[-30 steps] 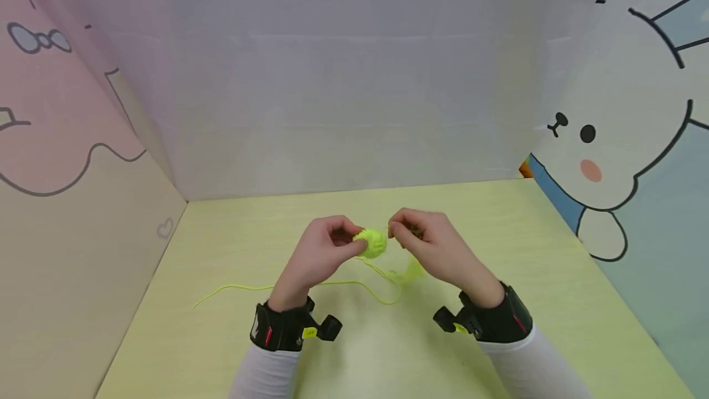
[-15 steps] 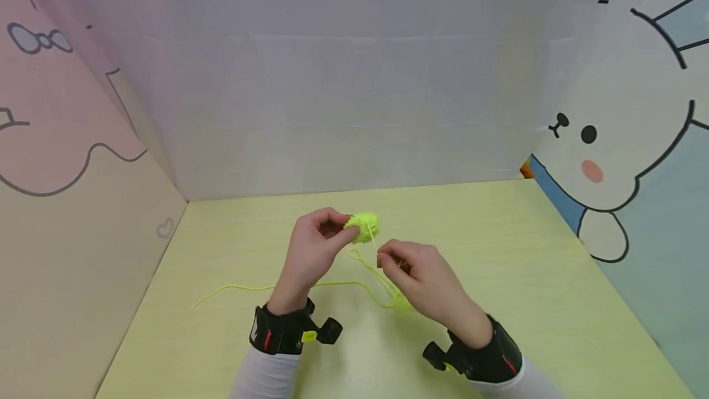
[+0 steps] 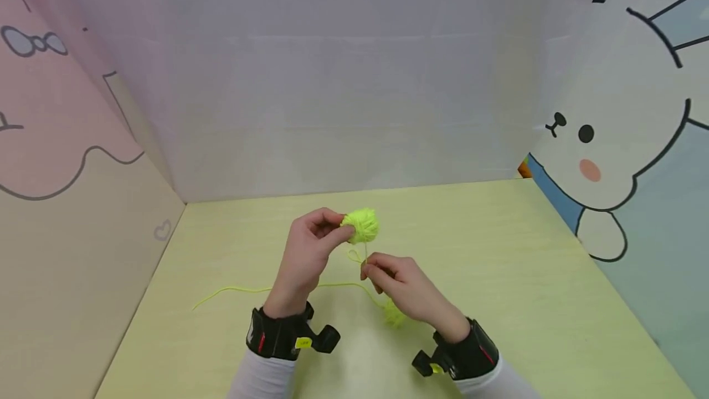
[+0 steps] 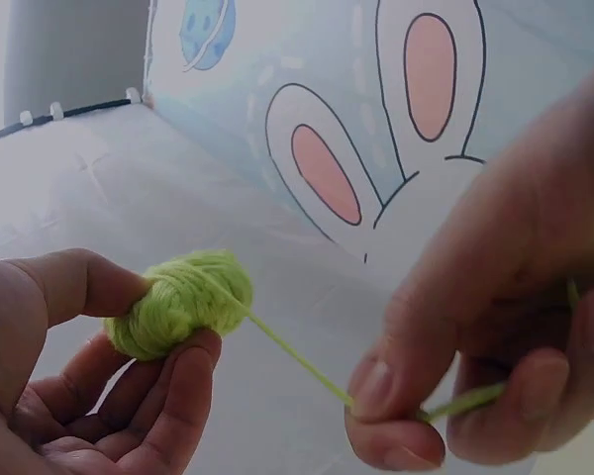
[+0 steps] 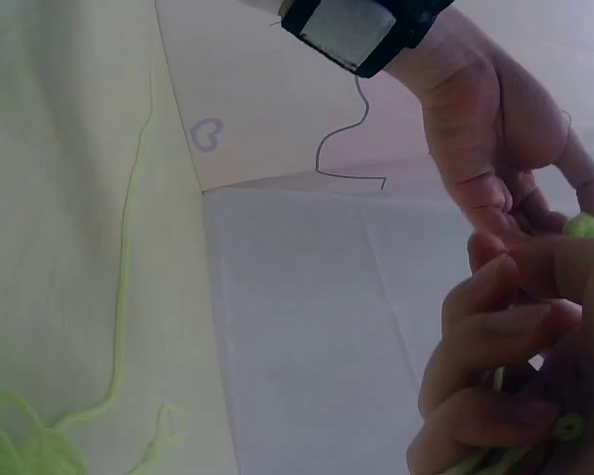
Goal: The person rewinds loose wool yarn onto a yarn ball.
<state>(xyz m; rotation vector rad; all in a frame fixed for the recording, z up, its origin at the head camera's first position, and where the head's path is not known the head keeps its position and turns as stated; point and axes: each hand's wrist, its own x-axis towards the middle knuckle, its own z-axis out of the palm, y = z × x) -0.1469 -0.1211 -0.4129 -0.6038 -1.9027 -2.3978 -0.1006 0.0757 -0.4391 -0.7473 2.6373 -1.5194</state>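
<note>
A small bright yellow-green ball of yarn (image 3: 361,225) is pinched between thumb and fingers of my left hand (image 3: 303,251), raised above the table. In the left wrist view the wound yarn ball (image 4: 183,302) is oblong, its strands wrapped around the middle. A taut yarn strand (image 4: 299,360) runs from it to my right hand (image 3: 407,285), which pinches it between thumb and forefinger just below the ball. More yarn passes through the curled fingers of the right hand (image 5: 495,366). Beneath that hand lies a loose yarn pile (image 3: 394,313), partly hidden.
A long loose yarn tail (image 3: 232,289) stretches left over the pale wooden table (image 3: 249,239). White, pink and blue cartoon-printed sheets (image 3: 354,79) enclose the table at the back and sides. Both wrists wear black camera straps (image 3: 277,332).
My right hand has moved down and left, from beside the yarn ball to below it, drawing the strand around. The left hand has risen slightly and turned the ball.
</note>
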